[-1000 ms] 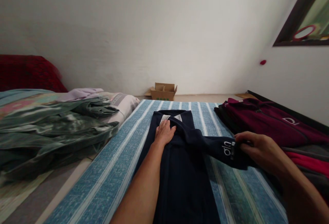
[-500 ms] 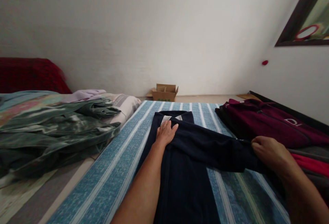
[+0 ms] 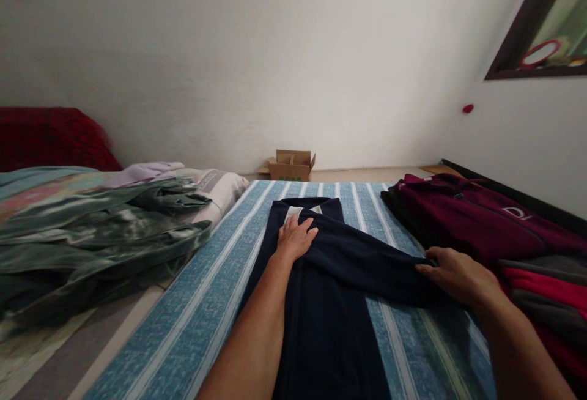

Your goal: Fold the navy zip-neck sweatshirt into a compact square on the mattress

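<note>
Leftmost, crumpled green garments (image 3: 105,229) lie beside the striped blue sheet (image 3: 202,302). Centrally, the navy garment (image 3: 330,302) lies lengthwise on that sheet; the left hand (image 3: 295,239) presses flat, fingers spread, near its collar. Rightward, the right hand (image 3: 456,276) rests open-palmed on the outstretched sleeve, beside a maroon jacket (image 3: 477,219).

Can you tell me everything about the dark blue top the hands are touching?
The dark blue top looks like soft, thick cloth. It lies flat and long on the blue striped sheet, its neck at the far end with a white tag inside. One sleeve stretches out to the right. The left hand presses flat near the collar, and the right hand rests open on the sleeve's end, beside a maroon jacket.
</note>
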{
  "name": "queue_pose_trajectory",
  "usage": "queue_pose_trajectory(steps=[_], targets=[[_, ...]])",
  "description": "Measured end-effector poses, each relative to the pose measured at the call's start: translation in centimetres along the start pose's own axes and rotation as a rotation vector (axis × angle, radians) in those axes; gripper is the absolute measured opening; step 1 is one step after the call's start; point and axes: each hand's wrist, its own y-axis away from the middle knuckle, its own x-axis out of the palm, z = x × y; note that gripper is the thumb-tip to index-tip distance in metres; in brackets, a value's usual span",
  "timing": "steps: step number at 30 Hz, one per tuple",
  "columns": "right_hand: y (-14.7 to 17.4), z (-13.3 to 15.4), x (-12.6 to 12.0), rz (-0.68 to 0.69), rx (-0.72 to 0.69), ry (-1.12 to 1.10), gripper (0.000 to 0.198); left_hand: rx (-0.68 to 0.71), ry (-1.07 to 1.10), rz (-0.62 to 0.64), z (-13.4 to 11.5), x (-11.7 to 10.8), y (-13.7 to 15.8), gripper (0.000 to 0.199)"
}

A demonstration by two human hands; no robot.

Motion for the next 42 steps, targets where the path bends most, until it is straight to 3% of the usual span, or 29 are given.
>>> queue_pose_trajectory(steps=[5, 9, 13, 19, 25, 29, 36, 42], targets=[[-0.3, -0.7, 0.2, 0.003, 0.022, -0.018, 0.039, 0.108, -0.049, -0.075, -0.8, -0.5, 0.0, 0.037], [-0.3, -0.7, 0.2, 0.026, 0.012, -0.029, 0.044, 0.199, -0.045, 0.03, -0.9, 0.2, -0.6, 0.04], [-0.3, -0.6, -0.2, -0.006, 0.002, -0.046, 0.044, 0.201, -0.051, 0.148, -0.7, 0.7, -0.8, 0.049], [-0.1, -0.4, -0.8, -0.113, 0.022, -0.109, 0.042, 0.19, -0.063, 0.199, -1.3, -0.4, -0.2, 0.067], [-0.7, -0.8, -0.7, -0.159, 0.042, -0.18, 0.033, 0.199, -0.092, 0.156, -2.7, -1.5, 0.1, 0.06], [-1.2, -1.2, -0.3, -0.201, 0.036, -0.293, 0.031, 0.239, -0.053, 0.199, -3.1, -0.9, 0.0, 0.061], [-1.0, -0.8, -0.1, -0.134, -0.036, -0.417, 0.031, 0.239, -0.054, 0.225, -2.5, 0.5, -0.3, 0.069], [0.0, -0.1, -0.9, -0.325, 0.02, -0.432, 0.024, 0.219, -0.045, 0.257, -2.7, 0.2, -0.1, 0.074]])
